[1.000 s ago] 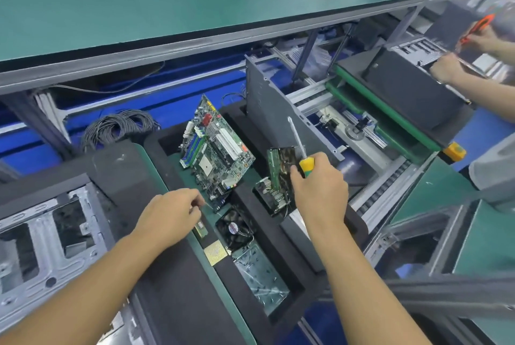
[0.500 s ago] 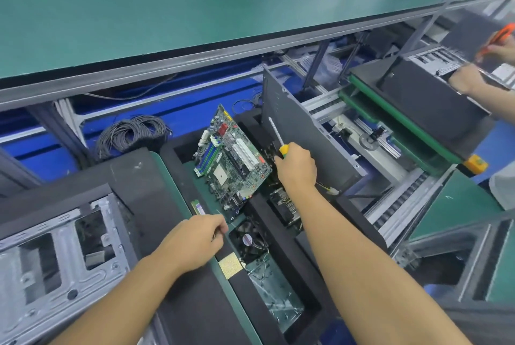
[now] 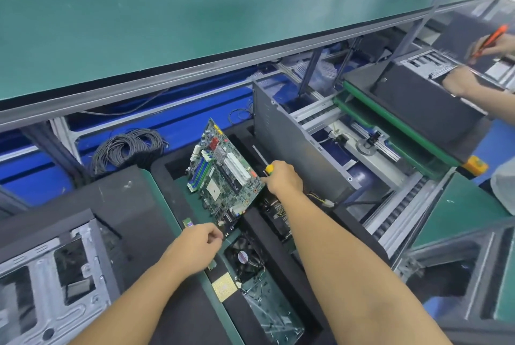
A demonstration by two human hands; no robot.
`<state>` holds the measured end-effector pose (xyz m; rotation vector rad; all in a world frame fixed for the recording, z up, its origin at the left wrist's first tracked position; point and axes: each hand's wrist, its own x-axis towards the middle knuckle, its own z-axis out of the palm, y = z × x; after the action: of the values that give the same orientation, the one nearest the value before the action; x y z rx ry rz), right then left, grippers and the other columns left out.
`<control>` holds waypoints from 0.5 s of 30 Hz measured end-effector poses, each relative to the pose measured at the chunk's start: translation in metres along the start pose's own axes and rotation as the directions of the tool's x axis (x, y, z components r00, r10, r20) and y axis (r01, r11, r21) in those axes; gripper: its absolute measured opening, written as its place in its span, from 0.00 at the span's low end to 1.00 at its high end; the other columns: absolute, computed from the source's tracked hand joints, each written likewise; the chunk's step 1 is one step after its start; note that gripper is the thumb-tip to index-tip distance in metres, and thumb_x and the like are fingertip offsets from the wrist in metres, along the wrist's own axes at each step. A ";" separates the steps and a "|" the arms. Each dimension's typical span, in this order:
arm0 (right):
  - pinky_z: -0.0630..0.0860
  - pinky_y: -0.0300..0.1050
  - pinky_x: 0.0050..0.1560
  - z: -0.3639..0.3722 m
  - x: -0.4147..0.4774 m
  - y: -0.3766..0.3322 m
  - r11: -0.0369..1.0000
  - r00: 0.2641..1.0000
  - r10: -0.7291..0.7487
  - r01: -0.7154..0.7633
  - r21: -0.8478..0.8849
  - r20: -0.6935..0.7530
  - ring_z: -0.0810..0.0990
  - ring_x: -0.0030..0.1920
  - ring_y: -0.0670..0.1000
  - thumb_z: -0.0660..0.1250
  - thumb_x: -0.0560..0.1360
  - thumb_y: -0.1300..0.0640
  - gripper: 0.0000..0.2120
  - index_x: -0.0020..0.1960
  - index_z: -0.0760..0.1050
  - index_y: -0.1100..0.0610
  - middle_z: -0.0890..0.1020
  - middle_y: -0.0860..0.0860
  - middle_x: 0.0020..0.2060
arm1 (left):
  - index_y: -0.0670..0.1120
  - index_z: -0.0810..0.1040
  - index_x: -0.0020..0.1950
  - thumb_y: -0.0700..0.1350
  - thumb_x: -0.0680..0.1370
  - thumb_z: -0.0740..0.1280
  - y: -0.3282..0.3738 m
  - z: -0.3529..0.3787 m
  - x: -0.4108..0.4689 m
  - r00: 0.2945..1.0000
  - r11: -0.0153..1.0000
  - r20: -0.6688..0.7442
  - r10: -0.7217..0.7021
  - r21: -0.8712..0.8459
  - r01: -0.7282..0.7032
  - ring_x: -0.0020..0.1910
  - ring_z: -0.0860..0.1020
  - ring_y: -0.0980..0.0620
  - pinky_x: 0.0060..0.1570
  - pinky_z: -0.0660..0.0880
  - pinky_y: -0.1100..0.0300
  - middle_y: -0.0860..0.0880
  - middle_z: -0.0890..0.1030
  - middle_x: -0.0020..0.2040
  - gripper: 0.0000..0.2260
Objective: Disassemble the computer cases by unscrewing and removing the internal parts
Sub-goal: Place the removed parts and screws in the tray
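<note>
my right hand (image 3: 282, 177) is curled round the yellow-handled screwdriver (image 3: 269, 168), shaft pointing to 11 o'clock, just at 3 o'clock of the circuit board (image 3: 223, 174) lying in the black foam tray (image 3: 252, 223). my left hand (image 3: 199, 244), at the board's 6 o'clock, grips a small green memory stick (image 3: 187, 223). the open case (image 3: 41, 283) sits at 8 o'clock.

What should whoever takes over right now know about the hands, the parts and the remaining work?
Left hand: fingers curled round a thin green stick.
Right hand: grips a screwdriver, beside the motherboard.
Motherboard leans in the foam tray; fan and gold chip lie in slots nearer you.
Done: stripped case at left.
To do: set the stick down, probably in the tray.
</note>
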<state>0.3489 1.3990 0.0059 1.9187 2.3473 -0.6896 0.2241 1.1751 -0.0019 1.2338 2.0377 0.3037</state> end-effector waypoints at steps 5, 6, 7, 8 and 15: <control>0.74 0.51 0.43 0.001 0.002 0.005 0.998 1.000 0.006 -0.006 -0.061 -0.005 0.77 0.44 0.57 0.74 0.75 0.44 0.17 0.52 0.72 0.53 0.80 0.53 0.46 | 0.61 0.76 0.51 0.50 0.81 0.61 0.005 -0.004 0.000 1.000 1.000 -0.023 0.006 -0.022 -0.006 0.38 0.77 0.65 0.33 0.67 0.67 0.64 0.78 0.45 0.06; 0.73 0.50 0.43 0.002 0.001 0.007 0.998 1.000 0.006 -0.008 -0.057 -0.025 0.77 0.44 0.57 0.74 0.75 0.45 0.17 0.53 0.72 0.53 0.81 0.53 0.49 | 0.60 0.77 0.52 0.50 0.81 0.61 0.005 -0.004 -0.001 1.000 1.000 -0.020 0.007 -0.026 -0.008 0.38 0.77 0.65 0.33 0.67 0.67 0.63 0.78 0.45 0.07; 0.72 0.50 0.43 0.004 -0.001 0.009 0.999 0.999 0.007 -0.010 -0.052 -0.053 0.78 0.46 0.58 0.74 0.75 0.45 0.17 0.54 0.72 0.54 0.81 0.54 0.51 | 0.60 0.77 0.52 0.50 0.81 0.61 0.006 -0.004 -0.002 1.000 1.000 -0.016 0.009 -0.029 -0.009 0.38 0.77 0.64 0.33 0.68 0.67 0.63 0.78 0.46 0.07; 0.71 0.50 0.42 0.006 -0.003 0.011 0.999 0.996 -0.001 -0.004 -0.054 -0.088 0.80 0.49 0.59 0.74 0.75 0.46 0.18 0.56 0.72 0.54 0.81 0.54 0.52 | 0.60 0.77 0.52 0.49 0.81 0.61 0.006 -0.004 -0.002 1.000 0.999 -0.012 0.009 -0.033 -0.010 0.39 0.77 0.64 0.33 0.68 0.67 0.63 0.78 0.45 0.07; 0.77 0.56 0.53 0.010 -0.021 0.009 0.997 0.986 -0.067 0.061 -0.044 -0.154 0.81 0.54 0.62 0.69 0.79 0.53 0.12 0.59 0.73 0.56 0.75 0.55 0.57 | 0.60 0.77 0.47 0.49 0.79 0.62 0.002 -0.005 -0.012 0.999 0.997 -0.049 0.000 -0.077 -0.004 0.38 0.77 0.66 0.33 0.66 0.71 0.61 0.80 0.43 0.07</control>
<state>0.3598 1.3775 0.0001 1.9555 2.5033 -0.5104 0.2254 1.1665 0.0082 1.1921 2.0464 0.4136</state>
